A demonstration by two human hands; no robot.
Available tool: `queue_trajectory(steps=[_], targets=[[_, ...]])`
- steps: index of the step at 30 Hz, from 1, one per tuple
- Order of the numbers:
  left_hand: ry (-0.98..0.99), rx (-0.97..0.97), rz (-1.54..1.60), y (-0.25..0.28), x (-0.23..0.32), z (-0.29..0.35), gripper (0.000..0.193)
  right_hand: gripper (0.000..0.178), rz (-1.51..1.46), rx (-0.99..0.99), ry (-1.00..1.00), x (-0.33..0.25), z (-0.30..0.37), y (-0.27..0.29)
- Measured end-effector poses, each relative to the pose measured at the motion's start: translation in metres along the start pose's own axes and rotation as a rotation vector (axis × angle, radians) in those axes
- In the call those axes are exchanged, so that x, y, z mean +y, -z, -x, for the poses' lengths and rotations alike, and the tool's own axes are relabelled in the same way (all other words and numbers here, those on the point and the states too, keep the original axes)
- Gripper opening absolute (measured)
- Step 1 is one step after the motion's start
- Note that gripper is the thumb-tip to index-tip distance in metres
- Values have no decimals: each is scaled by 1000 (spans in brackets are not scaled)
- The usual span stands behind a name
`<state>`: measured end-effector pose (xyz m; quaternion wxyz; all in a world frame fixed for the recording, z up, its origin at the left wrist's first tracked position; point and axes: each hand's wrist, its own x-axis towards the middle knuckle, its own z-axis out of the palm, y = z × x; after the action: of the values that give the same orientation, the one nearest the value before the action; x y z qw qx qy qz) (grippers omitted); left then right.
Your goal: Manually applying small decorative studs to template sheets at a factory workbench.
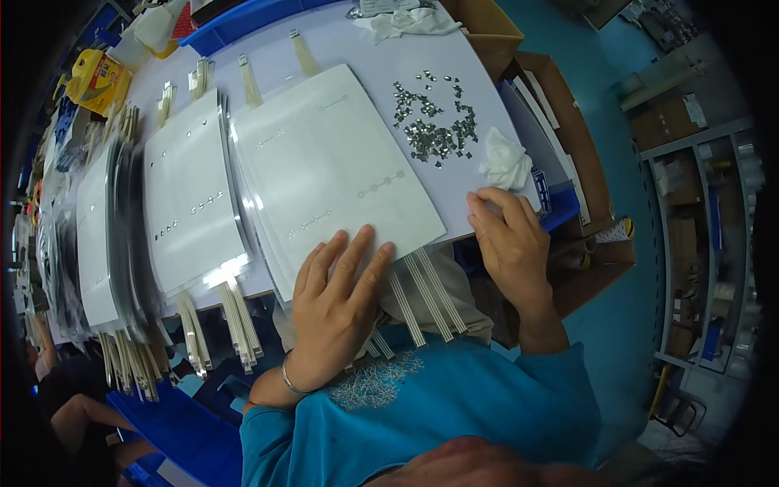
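A white rectangular sheet (341, 154) with small outlined marks lies on top of a stack in front of me. My left hand (337, 296) rests on its near edge, fingers spread and flat. My right hand (515, 243) hovers at the table's front right edge, thumb and fingertips pressed together. Whatever they may pinch is too small to make out. Just beyond those fingertips sits a crumpled white cloth (506, 159). Farther off, many small shiny metal pieces (438, 138) lie loose on the table. Pale flat strips (426, 292) stick out from under the sheet toward my lap.
More stacks of white sheets (191, 195) with protruding strips stand to the left. A yellow jug (96, 81) is at the far left, a long blue tray (243, 23) at the back. Cardboard boxes (568, 138) flank the table's right side, with a shelf rack (706, 243) farther right.
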<state>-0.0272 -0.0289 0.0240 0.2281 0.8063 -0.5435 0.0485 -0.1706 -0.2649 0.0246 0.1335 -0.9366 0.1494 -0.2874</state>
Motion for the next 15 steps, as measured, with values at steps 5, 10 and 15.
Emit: queue_trajectory(steps=[5,10,15], targets=[[-36,-133,168,18,-8,-4,64,29,80,-37,31,0,-8,-3],[4,-66,168,20,-26,2,66,31,59,-51,-22,-1,-3,-5],[160,-4,-36,9,-34,9,60,30,-122,-19,-59,8,-1,-9]])
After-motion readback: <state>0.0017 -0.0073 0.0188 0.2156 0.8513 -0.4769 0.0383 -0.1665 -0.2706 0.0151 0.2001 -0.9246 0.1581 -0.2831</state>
